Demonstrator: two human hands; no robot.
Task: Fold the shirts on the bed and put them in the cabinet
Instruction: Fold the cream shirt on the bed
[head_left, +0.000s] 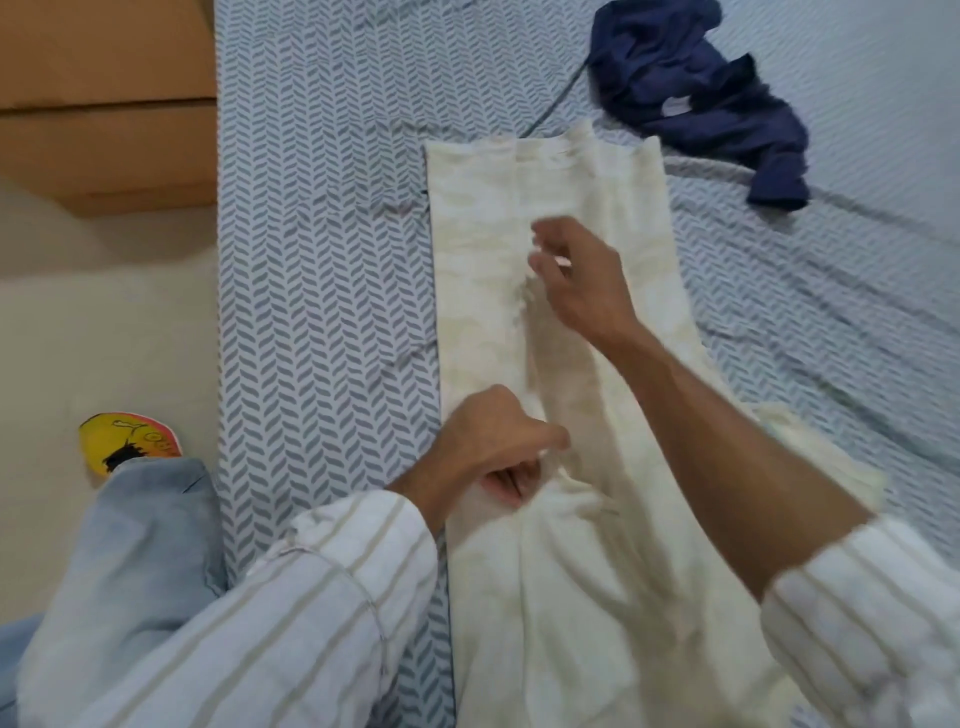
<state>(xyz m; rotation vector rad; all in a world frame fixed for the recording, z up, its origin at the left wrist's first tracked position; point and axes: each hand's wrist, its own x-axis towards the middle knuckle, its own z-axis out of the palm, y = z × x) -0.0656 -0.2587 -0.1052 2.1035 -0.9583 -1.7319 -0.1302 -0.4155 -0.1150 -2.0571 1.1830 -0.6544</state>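
I'm partway through the first garment: the cream, faintly patterned cotton shirt (550, 332) lies lengthwise on the bed with the grey-and-white herringbone sheet (322, 249), its sides already turned in to make a long narrow strip, though the crosswise folds look still to do. My left hand (498, 447) is curled round a pinch of cloth near the strip's lower middle; my right hand (576, 275) hovers above the centre seam, fingers loosely spread, holding nothing I can make out through the blur. The crumpled navy blue shirt (696, 98) sits untouched further up the bed. No cabinet is in view, so I judge nothing is stored yet
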